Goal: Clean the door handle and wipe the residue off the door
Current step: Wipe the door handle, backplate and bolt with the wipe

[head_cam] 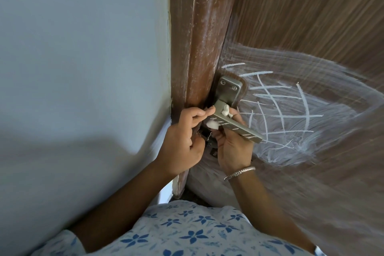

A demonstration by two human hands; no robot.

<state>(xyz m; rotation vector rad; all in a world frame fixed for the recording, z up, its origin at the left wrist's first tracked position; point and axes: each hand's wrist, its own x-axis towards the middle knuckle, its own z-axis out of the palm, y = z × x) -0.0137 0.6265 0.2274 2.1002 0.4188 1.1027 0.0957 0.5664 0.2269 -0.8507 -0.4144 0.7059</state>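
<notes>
A brushed metal door handle (239,129) juts from its plate (229,89) on the brown wooden door (301,16); short white streaks mark the lever's top. My right hand (232,149) reaches up from under the lever, and its fingers curl around it with a white cotton wad (225,109) that shows above and below the lever. My left hand (182,141) has curled fingers, with the fingertips pinching the lever's edge near the pivot. White chalky residue (280,108), in crossed lines and smears, covers the door to the right of the handle.
The brown door frame (197,37) runs up beside the handle, with a pale blue wall (83,58) to its left. The latch hardware (204,136) sits below the lever, partly hidden by my hands. A silver bangle (239,172) is on my right wrist.
</notes>
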